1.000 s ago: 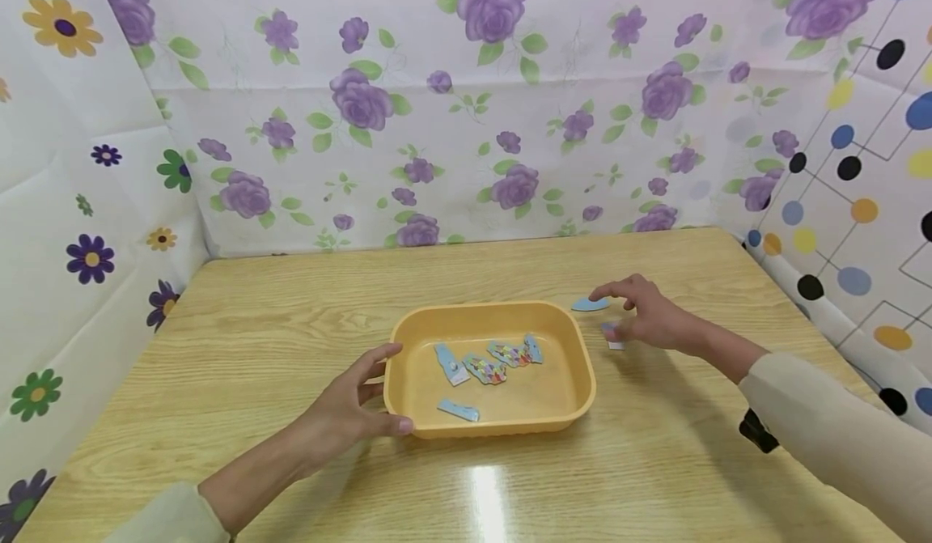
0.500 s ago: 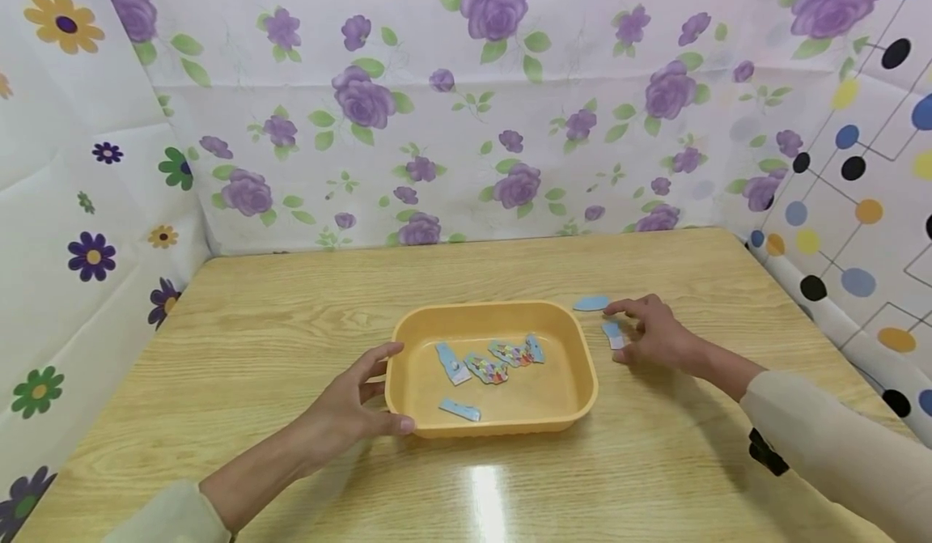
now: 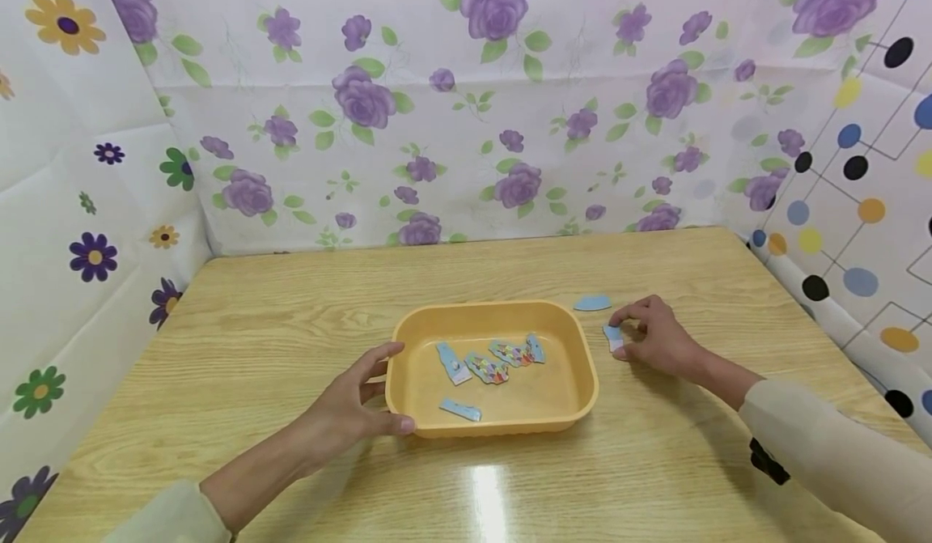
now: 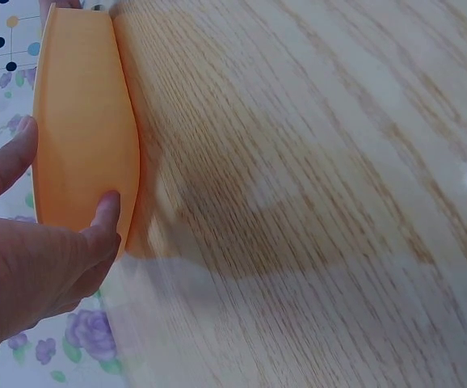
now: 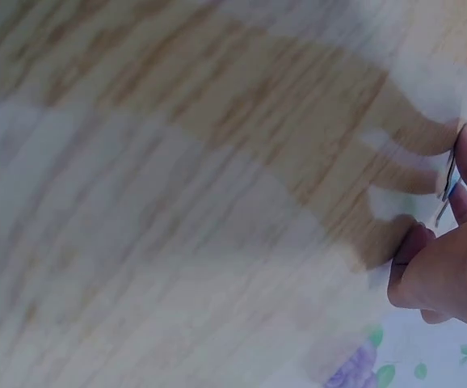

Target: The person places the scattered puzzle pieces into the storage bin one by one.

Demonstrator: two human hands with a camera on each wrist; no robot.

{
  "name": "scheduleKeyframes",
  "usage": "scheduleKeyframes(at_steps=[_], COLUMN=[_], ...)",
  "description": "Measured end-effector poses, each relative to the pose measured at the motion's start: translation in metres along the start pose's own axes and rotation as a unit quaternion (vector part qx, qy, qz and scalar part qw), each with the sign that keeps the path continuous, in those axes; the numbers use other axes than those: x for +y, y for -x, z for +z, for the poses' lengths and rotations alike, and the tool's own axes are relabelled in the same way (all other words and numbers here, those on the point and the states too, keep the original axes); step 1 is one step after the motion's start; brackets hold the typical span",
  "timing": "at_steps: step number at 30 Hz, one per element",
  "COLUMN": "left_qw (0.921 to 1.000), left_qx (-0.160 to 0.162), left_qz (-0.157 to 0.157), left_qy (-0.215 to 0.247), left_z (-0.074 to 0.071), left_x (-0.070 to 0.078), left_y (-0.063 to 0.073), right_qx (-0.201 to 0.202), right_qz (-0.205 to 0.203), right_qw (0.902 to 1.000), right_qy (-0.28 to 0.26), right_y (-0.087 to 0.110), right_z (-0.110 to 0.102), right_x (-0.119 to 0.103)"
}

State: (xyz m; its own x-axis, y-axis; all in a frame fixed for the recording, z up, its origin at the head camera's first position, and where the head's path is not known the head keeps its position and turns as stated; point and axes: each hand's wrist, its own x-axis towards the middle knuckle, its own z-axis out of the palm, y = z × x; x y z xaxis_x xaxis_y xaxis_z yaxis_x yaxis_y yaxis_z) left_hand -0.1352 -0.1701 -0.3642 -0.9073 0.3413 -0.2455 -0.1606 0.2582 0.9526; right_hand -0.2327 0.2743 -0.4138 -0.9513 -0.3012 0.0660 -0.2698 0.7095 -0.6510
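Observation:
My left hand (image 3: 331, 413) holds the left end of a yellow plastic tray (image 3: 495, 428), thumb at the near corner and a fingertip over the far rim. In the left wrist view, its fingers lie against the tray's outer wall (image 4: 84, 105). To the right of the tray, my right hand (image 3: 664, 341) pinches a light-blue and white puzzle piece (image 3: 613, 337) between thumb and fingertips. The right wrist view shows that piece (image 5: 450, 174) nearly edge-on and tilted. Just beyond it, another blue puzzle piece (image 3: 592, 303) lies flat on the table.
Several puzzle pieces lie apart or overlapping in the tray, among them a multicoloured piece (image 3: 486, 369) and a narrow blue piece (image 3: 460, 409). The wooden table (image 3: 306, 300) is bounded by a flowered cloth (image 3: 437, 154) behind. A dark object (image 3: 768, 460) shows below the right sleeve.
My right hand has moved from above the two loose pieces down and slightly right, and its thumb and fingers have closed on the nearer one. The left hand and tray stay put.

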Motion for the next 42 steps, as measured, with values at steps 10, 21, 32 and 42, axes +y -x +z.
scheduleKeyframes(at_steps=[10, 21, 32, 42], left_qw=[1.0, 1.0, 0.9999, 1.0], left_qx=[-0.001, 0.002, 0.007, 0.003], left_qz=[0.002, 0.002, -0.004, -0.004], left_qy=[0.003, -0.001, -0.006, -0.002], left_z=[0.0, 0.0, 0.0, 0.0], left_x=[-0.001, -0.001, 0.001, 0.0], left_y=[0.0, 0.0, 0.0, 0.0], right_qx=[-0.017, -0.015, -0.013, -0.025], right_qz=[-0.018, -0.024, -0.023, -0.028], right_qw=[0.9996, 0.9996, 0.9995, 0.9989], right_qy=[0.01, 0.007, -0.015, -0.03], right_y=[-0.001, 0.0, -0.01, -0.017], right_z=[-0.003, -0.008, -0.024, -0.028], right_x=[-0.001, -0.001, -0.018, -0.036])
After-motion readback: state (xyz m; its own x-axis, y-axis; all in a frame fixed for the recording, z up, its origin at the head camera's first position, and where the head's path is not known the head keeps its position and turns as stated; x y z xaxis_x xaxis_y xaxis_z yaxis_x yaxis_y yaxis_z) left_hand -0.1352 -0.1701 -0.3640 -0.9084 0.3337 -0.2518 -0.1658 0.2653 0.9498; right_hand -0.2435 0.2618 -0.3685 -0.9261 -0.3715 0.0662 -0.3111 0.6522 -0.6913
